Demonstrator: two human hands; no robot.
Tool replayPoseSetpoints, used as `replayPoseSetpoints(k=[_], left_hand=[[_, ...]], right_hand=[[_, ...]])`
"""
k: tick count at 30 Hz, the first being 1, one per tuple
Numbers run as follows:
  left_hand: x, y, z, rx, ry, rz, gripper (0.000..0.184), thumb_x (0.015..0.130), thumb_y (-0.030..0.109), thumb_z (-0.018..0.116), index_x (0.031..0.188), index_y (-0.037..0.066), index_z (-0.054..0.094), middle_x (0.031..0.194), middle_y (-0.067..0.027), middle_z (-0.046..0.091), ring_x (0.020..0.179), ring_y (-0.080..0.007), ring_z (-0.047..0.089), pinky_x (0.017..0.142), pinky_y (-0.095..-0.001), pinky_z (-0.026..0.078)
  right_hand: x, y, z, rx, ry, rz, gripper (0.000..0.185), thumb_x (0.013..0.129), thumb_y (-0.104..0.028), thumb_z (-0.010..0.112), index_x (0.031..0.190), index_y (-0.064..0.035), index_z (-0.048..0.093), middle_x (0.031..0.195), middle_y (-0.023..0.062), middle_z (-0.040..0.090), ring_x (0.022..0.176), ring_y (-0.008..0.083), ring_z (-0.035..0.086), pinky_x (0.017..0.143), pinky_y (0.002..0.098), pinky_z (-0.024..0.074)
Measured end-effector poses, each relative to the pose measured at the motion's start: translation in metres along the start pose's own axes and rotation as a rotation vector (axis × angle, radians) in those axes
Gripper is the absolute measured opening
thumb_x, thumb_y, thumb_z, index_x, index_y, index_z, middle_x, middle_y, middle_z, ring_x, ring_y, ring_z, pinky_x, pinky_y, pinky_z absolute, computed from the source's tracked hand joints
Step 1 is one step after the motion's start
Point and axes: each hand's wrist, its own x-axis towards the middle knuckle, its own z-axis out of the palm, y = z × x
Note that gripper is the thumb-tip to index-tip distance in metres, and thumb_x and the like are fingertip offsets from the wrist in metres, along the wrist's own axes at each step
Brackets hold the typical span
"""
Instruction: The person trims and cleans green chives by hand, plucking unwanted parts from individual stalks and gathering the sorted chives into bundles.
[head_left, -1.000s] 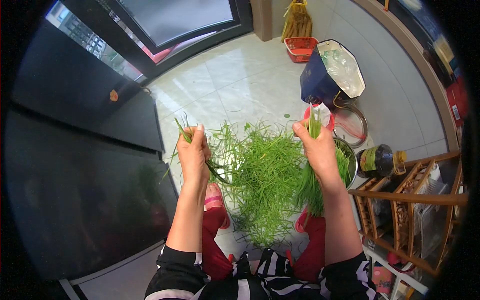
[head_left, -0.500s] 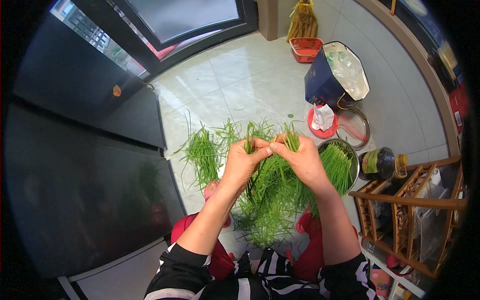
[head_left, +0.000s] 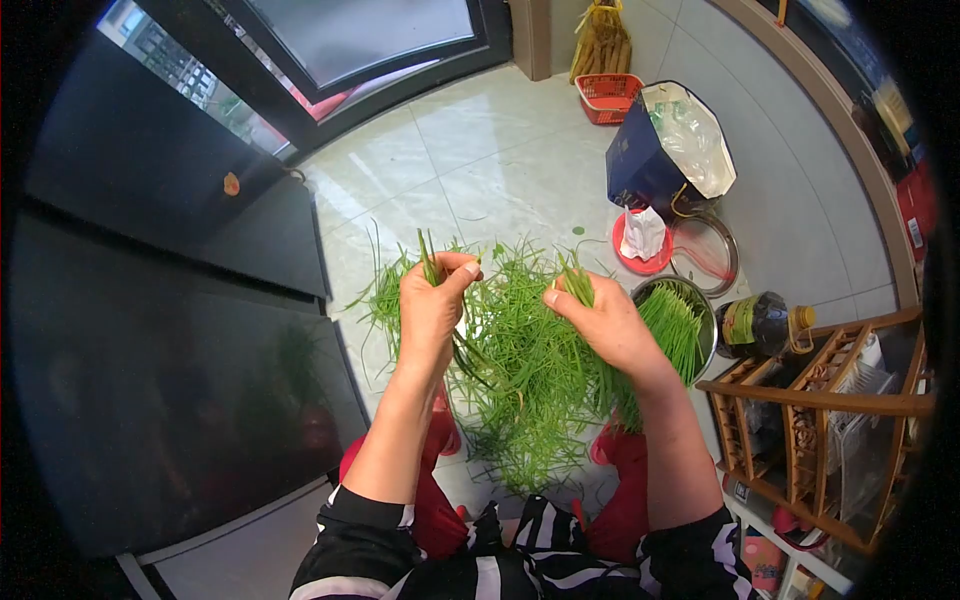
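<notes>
My left hand (head_left: 432, 305) is closed on a few green stalks that stick up past its thumb and trail below the palm. A thicker green bunch (head_left: 577, 285) is gripped in my right hand (head_left: 605, 318), its leaves hanging down under the wrist. Between and below both hands a loose pile of long green leaves (head_left: 530, 380) covers the floor. Left of it, partly behind my left hand, lies a smaller heap (head_left: 385, 300). Beside my right forearm a metal bowl (head_left: 711, 335) holds neatly aligned green stalks (head_left: 672, 325).
Right of the bowl stand a dark bottle (head_left: 755, 325) and a wooden rack (head_left: 820, 400). Beyond are a red dish (head_left: 652, 264) with white paper, a round lid (head_left: 735, 262), a blue bag (head_left: 628, 160) and a red basket (head_left: 607, 112). A dark cabinet (head_left: 180, 380) stands left.
Over the last second my left hand went from the left heap to meet my right hand, then moved back left. The hands are now apart, each still holding green stalks.
</notes>
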Motion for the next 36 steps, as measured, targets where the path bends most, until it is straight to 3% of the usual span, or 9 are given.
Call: replayPoseSetpoints(k=[6,11,14,18,20,25,32,34,36], left_hand=[[-0.002,0.001,-0.002,-0.12,-0.219,-0.203,0.018,0.083,0.011,0.062,0.099,0.003,0.061,0.08,-0.0043,0.062,0.039,-0.0022,0.03,0.037,-0.019,0.023],[-0.006,0.0,0.004,-0.359,-0.492,-0.388,0.006,0.083,0.009,0.052,0.087,0.004,0.051,0.07,-0.004,0.05,0.039,-0.0064,0.031,0.039,-0.022,0.025],[-0.012,-0.001,0.011,-0.4,-0.595,-0.448,0.005,0.082,0.006,0.05,0.087,0.005,0.051,0.07,-0.0035,0.05,0.042,-0.0065,0.033,0.041,-0.0214,0.026],[-0.018,-0.002,0.018,-0.316,-0.64,-0.487,0.004,0.082,0.006,0.05,0.086,0.005,0.05,0.071,-0.0042,0.051,0.043,-0.0074,0.036,0.042,-0.0224,0.029],[-0.018,-0.006,0.019,-0.307,-0.643,-0.499,0.003,0.081,0.007,0.05,0.083,0.004,0.05,0.07,-0.0062,0.052,0.045,-0.0094,0.038,0.043,-0.023,0.03],[-0.023,-0.01,0.023,-0.212,-0.742,-0.515,0.009,0.088,0.013,0.049,0.087,0.004,0.05,0.071,-0.0047,0.051,0.045,-0.0087,0.039,0.043,-0.0219,0.031],[-0.011,-0.001,0.012,-0.274,-0.621,-0.317,0.032,0.095,0.028,0.045,0.107,0.0,0.054,0.087,-0.0132,0.062,0.056,-0.0173,0.056,0.052,-0.0263,0.045],[-0.003,-0.003,0.003,-0.323,-0.34,-0.313,0.035,0.096,0.028,0.041,0.113,0.0,0.053,0.095,-0.0158,0.063,0.069,-0.0209,0.062,0.062,-0.0297,0.05],[0.006,-0.009,-0.012,-0.223,-0.29,-0.273,0.033,0.097,0.026,0.038,0.11,0.001,0.054,0.099,-0.0158,0.063,0.075,-0.0207,0.063,0.068,-0.0304,0.05]], right_hand=[[0.004,-0.004,-0.026,0.303,-0.018,0.22,0.03,0.087,-0.034,0.05,0.076,-0.006,0.052,0.064,0.0021,0.047,0.056,0.0112,0.046,0.053,0.0264,0.0379],[0.002,-0.007,-0.024,0.565,-0.058,0.056,0.027,0.091,-0.03,0.046,0.078,-0.0062,0.05,0.064,-0.001,0.047,0.049,0.0069,0.041,0.046,0.0253,0.0354],[-0.002,-0.024,-0.013,0.612,-0.058,0.194,0.02,0.093,-0.024,0.046,0.082,-0.0074,0.045,0.062,-0.0007,0.043,0.046,0.0057,0.035,0.043,0.0233,0.0319],[0.0,-0.021,-0.003,0.428,-0.114,0.196,0.018,0.091,-0.022,0.056,0.086,-0.0052,0.05,0.066,-0.0013,0.052,0.051,0.0051,0.045,0.046,0.0204,0.0344],[0.0,-0.018,0.007,0.362,0.02,0.065,0.023,0.087,-0.023,0.063,0.091,-0.0006,0.057,0.071,0.0015,0.059,0.059,0.0079,0.054,0.053,0.0235,0.0448],[0.0,-0.015,0.011,0.397,-0.032,0.124,0.02,0.085,-0.019,0.064,0.091,-0.0003,0.062,0.07,0.0013,0.06,0.065,0.0077,0.055,0.06,0.0245,0.0461],[0.005,-0.008,-0.006,0.387,0.268,0.228,0.022,0.085,-0.025,0.064,0.083,-0.0032,0.063,0.066,-0.0015,0.055,0.054,0.0059,0.046,0.047,0.0221,0.0344],[0.003,-0.011,-0.012,0.444,0.237,0.301,0.025,0.085,-0.028,0.064,0.084,-0.0031,0.063,0.066,-0.0022,0.054,0.054,0.0048,0.042,0.048,0.0227,0.0324],[0.004,-0.013,-0.012,0.458,0.266,0.248,0.018,0.089,-0.022,0.06,0.093,-0.0039,0.062,0.056,-0.0104,0.036,0.042,-0.0002,0.027,0.039,0.0196,0.0195]])
